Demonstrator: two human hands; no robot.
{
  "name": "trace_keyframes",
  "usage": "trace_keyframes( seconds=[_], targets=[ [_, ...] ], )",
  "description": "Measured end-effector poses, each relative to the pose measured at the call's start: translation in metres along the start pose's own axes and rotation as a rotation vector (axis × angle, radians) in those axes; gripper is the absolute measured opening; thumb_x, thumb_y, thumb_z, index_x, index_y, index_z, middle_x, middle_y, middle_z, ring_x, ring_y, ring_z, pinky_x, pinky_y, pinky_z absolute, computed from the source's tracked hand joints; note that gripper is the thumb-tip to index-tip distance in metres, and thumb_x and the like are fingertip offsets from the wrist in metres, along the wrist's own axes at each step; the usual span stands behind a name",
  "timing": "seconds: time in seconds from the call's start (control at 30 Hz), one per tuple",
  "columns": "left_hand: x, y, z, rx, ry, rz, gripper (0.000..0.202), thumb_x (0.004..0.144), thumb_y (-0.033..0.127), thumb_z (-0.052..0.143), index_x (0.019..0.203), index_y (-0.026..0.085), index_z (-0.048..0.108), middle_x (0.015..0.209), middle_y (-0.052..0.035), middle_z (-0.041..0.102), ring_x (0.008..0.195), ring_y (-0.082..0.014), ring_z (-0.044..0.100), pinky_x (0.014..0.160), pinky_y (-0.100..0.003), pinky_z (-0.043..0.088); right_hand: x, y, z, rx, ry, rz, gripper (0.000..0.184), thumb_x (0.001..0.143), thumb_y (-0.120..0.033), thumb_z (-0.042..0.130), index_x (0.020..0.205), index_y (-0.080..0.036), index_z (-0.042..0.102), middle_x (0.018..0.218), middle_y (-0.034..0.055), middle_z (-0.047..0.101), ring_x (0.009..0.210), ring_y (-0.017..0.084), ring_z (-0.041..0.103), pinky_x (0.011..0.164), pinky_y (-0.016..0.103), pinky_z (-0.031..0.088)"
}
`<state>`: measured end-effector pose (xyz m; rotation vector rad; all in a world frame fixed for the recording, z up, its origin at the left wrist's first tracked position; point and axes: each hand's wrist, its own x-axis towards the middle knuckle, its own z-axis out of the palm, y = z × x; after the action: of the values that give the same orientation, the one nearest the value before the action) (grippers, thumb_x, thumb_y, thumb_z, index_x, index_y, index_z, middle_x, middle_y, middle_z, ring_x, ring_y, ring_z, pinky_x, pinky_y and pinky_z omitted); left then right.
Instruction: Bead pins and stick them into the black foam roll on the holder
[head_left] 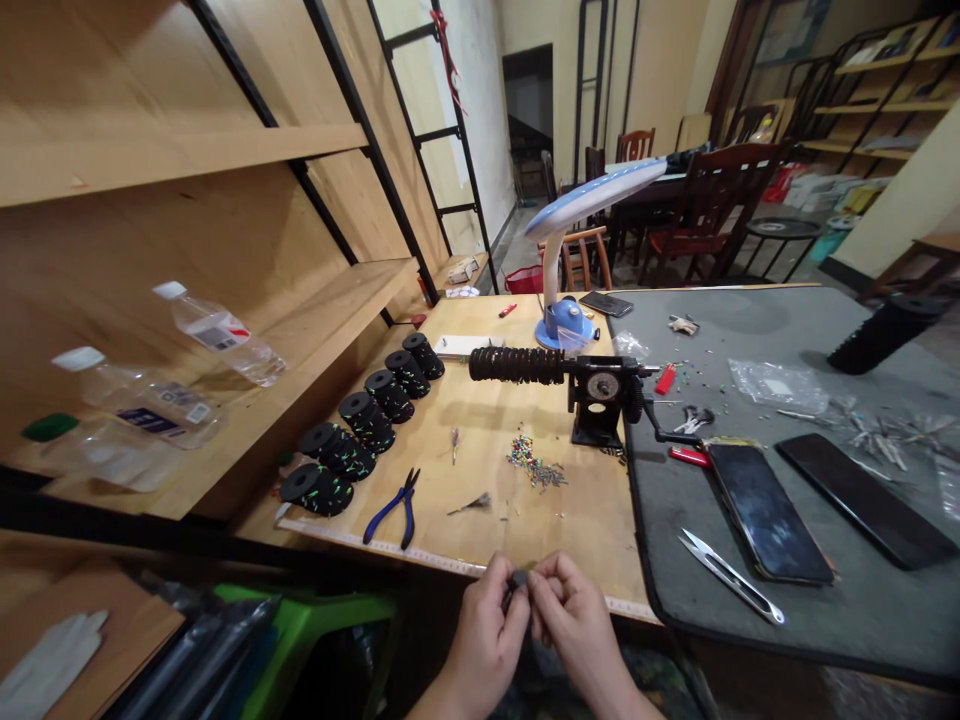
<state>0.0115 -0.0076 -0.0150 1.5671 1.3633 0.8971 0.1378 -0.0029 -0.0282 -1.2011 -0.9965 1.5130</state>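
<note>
The left hand [484, 630] and right hand [574, 625] grip a small dark object [517, 580] just off the near edge of the wooden bench [592, 520], which carries black spools [367, 425], blue pliers [390, 512] and a hand-cranked winder [600, 390].

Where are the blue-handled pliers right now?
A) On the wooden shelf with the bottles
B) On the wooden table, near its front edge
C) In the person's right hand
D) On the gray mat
B: the pliers lie on the wooden table behind the ruler strip, apart from the left hand and right hand, which pinch a small dark piece.
</note>
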Motion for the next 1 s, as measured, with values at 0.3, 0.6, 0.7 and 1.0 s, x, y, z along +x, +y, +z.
trace_keyframes(
  seconds=[0.3,0.6,0.7,1.0],
  targets=[
    [0.001,-0.001,0.004,-0.13,-0.012,-0.034,0.021,0.088,0.027,0.051,0.07,0.022,0.041,0.058,0.0047,0.047,0.052,-0.0113,0.047,0.051,-0.02,0.036,0.003,-0.003,0.003,0.109,-0.003,0.074,0.054,0.067,-0.072,0.06,0.073,-0.02,0.049,0.035,-0.0111,0.044,0.03,0.004,0.032,0.034,0.015,0.026],
    [0.003,0.001,0.006,-0.186,-0.059,-0.105,0.026,0.089,0.035,0.051,0.069,0.021,0.04,0.056,0.0054,0.044,0.05,-0.0103,0.042,0.048,-0.021,0.031,0.008,-0.008,-0.002,0.278,0.016,0.186,0.052,0.064,-0.067,0.067,0.075,-0.021,0.047,0.029,-0.0132,0.041,0.026,0.003,0.023,0.031,0.015,0.015],
    [0.004,0.008,0.006,-0.265,-0.094,-0.147,0.029,0.088,0.04,0.051,0.07,0.022,0.038,0.056,0.0055,0.046,0.049,-0.0099,0.042,0.048,-0.021,0.031,0.008,-0.009,-0.003,0.324,0.031,0.193,0.051,0.064,-0.066,0.067,0.076,-0.021,0.046,0.028,-0.0134,0.04,0.027,0.004,0.025,0.032,0.015,0.017],
    [0.01,0.021,0.0,-0.427,-0.083,-0.218,0.033,0.083,0.046,0.058,0.069,0.02,0.043,0.057,0.0049,0.052,0.048,-0.0084,0.045,0.049,-0.021,0.034,0.001,-0.014,-0.005,0.18,-0.021,0.096,0.051,0.068,-0.068,0.063,0.07,-0.021,0.047,0.034,-0.0122,0.04,0.031,0.004,0.024,0.036,0.017,0.017]
  ],
)
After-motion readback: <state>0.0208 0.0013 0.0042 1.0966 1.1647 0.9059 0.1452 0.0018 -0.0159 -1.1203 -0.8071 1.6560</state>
